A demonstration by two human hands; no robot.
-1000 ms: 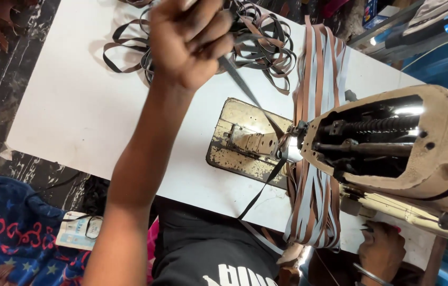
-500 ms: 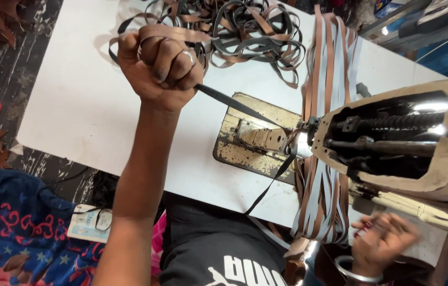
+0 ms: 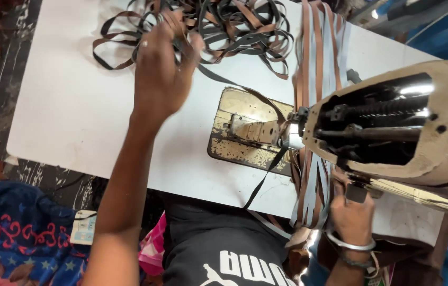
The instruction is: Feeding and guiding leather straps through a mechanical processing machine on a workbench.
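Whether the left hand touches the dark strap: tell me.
Touching. The head view shows the left hand gripping the dark strap, which runs taut to the sewing machine.

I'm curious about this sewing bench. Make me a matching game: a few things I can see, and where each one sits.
Things:
1. left hand
2. right hand
3. tangle of dark straps
4. metal needle plate

Places:
A. heaped at the table's far edge
B. set flat into the white table
C. raised over the table, gripping a dark strap
D. low, under the sewing machine head

Pairs: 1-C, 2-D, 3-A, 4-B
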